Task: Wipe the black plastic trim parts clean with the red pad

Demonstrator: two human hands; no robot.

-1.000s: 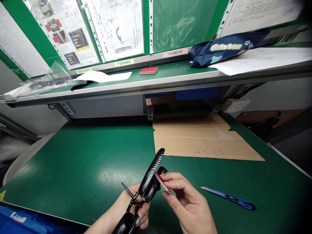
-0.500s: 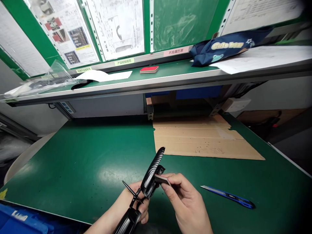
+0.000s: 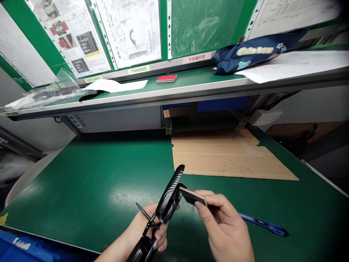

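Note:
My left hand (image 3: pixel 163 233) is closed round a glossy black jointed plastic part (image 3: pixel 171 193), whose long curved piece tilts up to the right. A thin black rod (image 3: pixel 143 210) sticks out to its left, and another black section runs down past the bottom edge of the view. Between thumb and fingers, my right hand (image 3: pixel 225 222) pinches a thin flat dark pad (image 3: pixel 193 197) with a pale edge. The pad's far end meets or overlaps the right side of the black part; I cannot tell whether they touch. Behind my right hand lies a blue utility knife (image 3: pixel 264 223), its blade end hidden.
A flat cardboard sheet (image 3: pixel 231 160) lies on the green table (image 3: pixel 89 182). Above runs a shelf (image 3: pixel 131 95) with a red-topped pad (image 3: pixel 166 78), a navy pouch (image 3: pixel 245 54), papers and a plastic bag (image 3: pixel 46 95). A blue bin (image 3: pixel 24 245) stands at lower left.
My right hand has moved right and slightly down, drawing the pad outward along the black part's right side. It now covers the knife's blade. My left hand has barely moved.

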